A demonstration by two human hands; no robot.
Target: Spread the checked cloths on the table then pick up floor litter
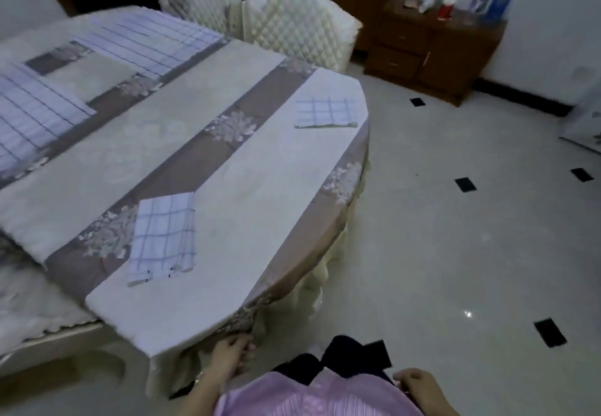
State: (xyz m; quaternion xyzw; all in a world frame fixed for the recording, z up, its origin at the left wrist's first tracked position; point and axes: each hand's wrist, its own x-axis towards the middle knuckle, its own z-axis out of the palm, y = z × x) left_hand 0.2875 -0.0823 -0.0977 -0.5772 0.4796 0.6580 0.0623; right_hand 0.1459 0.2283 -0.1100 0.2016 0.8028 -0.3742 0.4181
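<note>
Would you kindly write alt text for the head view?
Two folded checked cloths lie on a covered table, with two larger ones spread farther back. The left hand touches the tablecloth's hanging edge; the right hand rests low.

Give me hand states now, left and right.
Left hand: open, fingers extended down by the tablecloth's hanging edge, holding nothing visible.
Right hand: loosely curled at the hip; cannot tell if it holds anything.

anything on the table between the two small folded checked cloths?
No. In the head view, only bare patterned tablecloth runs between the near folded checked cloth and the far folded checked cloth.
</note>
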